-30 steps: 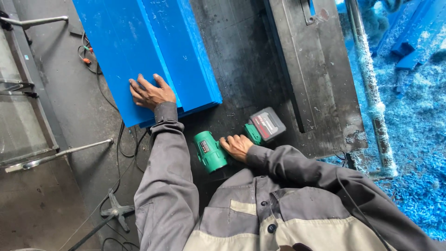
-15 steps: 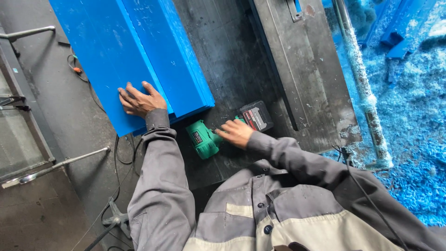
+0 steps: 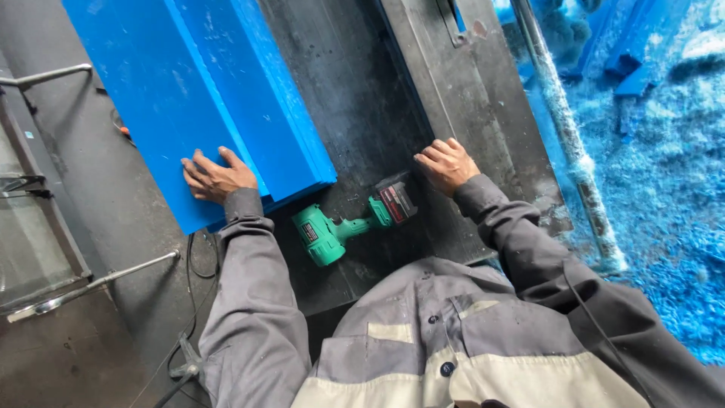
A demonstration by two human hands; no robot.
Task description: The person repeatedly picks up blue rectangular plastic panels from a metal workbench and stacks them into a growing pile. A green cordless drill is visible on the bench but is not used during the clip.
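Left hand (image 3: 215, 176) flat, open on blue panel stack (image 3: 200, 98) | right hand (image 3: 447, 164) open, empty on dark counter (image 3: 355, 98) | green cordless drill (image 3: 343, 225) lying unheld between them | no fastening visibly begun

Dark metal worktop (image 3: 355, 98) fills the centre; blue shavings (image 3: 664, 196) cover the right; grey floor (image 3: 68, 363) lower left.

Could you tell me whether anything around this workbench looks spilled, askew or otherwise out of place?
Blue shavings lie thickly spilled over the floor right of the dark metal bench. The green cordless drill lies on its side, unheld, between the left hand, resting on the blue panel stack, and the right hand.
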